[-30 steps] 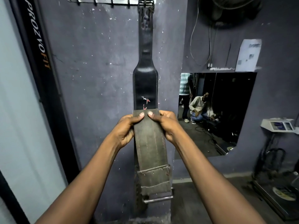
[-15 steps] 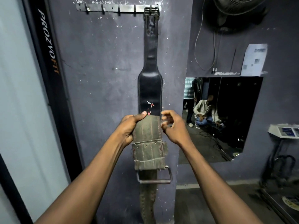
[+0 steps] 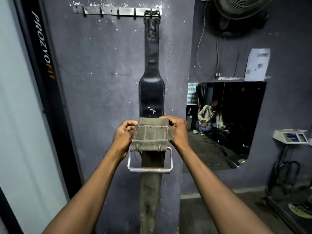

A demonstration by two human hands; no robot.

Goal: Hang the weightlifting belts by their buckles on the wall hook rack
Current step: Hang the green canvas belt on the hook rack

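Belts are half sorted: 1 black belt (image 3: 152,97) already hangs flat against the wall by its buckle from the rightmost hook of the hook rack (image 3: 108,11), at the upper centre of the frame. The grey belt (image 3: 152,137) is at the centre of the frame, held up in front of the black one. The left hand (image 3: 122,137) pinches the left edge of its folded end and the right hand (image 3: 177,132) grips the right corner, so the hands sit apart, 1 on each side. Its steel buckle (image 3: 150,169) juts out just below them, and the strap drops to the bottom of the frame. I'd call this step readying the buckle. Next it needs lifting well up, then slipping the buckle frame over 1 of the 4 bare hooks to the left.
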